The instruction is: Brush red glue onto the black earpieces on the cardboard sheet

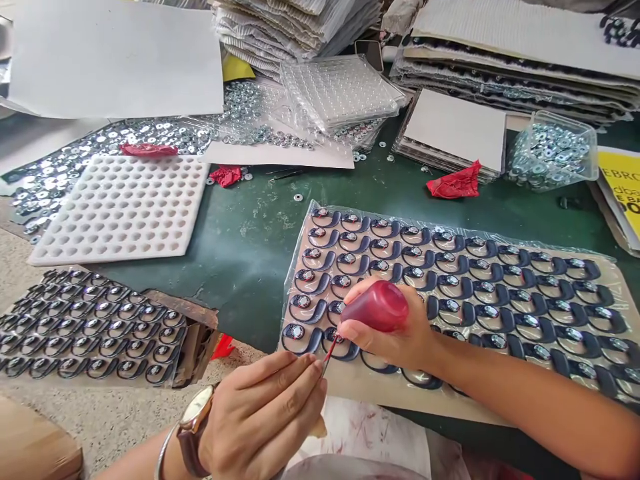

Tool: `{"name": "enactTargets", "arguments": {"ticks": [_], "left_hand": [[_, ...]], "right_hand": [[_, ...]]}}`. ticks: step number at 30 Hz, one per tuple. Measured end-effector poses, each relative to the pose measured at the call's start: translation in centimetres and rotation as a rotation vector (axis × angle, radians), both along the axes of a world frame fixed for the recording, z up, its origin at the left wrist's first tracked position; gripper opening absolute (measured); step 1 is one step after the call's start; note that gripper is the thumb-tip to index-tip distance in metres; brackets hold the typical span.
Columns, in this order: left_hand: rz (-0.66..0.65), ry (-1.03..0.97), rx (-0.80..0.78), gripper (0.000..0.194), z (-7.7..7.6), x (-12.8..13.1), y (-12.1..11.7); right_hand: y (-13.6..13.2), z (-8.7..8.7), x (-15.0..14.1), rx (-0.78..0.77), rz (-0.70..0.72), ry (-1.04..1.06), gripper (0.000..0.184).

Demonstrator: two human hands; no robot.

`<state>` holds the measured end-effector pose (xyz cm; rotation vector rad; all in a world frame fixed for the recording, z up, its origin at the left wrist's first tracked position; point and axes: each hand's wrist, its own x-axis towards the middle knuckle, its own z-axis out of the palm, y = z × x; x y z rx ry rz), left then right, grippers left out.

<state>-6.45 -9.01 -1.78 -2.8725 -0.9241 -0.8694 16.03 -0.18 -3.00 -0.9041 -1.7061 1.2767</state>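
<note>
My right hand [395,333] is wrapped round a small squeeze bottle [376,307] of dark red liquid, tilted with its narrow end toward my left hand. Fingers pressed together, my left hand [275,407] pinches a thin red-smeared tool [330,350]; its exact kind is too small to tell. The tool and the bottle's narrow end meet, or nearly so, above the lower left of a plastic-covered sheet [465,393]. Rows of black curved parts [305,340] with round metal centres fill this sheet. My right hand covers some of them.
A white dimpled tray [125,207] lies left, beside scattered metal washers [165,133]. Another sheet of black parts [90,327] rests at the lower left. Behind stand a clear washer box [550,153], clear plastic trays [340,93], stacked sheets [520,67] and crumpled red scraps [455,181].
</note>
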Motion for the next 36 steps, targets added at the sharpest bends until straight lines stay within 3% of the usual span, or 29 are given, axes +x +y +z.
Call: {"name": "enactTargets", "arguments": {"ticks": [13, 24, 36], "left_hand": [[0.067, -0.027, -0.15, 0.027, 0.36, 0.12, -0.56], [0.085, -0.057, -0.133, 0.027, 0.44, 0.24, -0.42], [0.051, -0.01, -0.171, 0.027, 0.77, -0.05, -0.16]], "right_hand": [[0.05, 0.15, 0.16, -0.052, -0.098, -0.006, 0.02], [0.21, 0.43, -0.1, -0.083, -0.125, -0.026, 0.016], [0.29, 0.71, 0.21, -0.054, -0.063, -0.085, 0.017]]}}
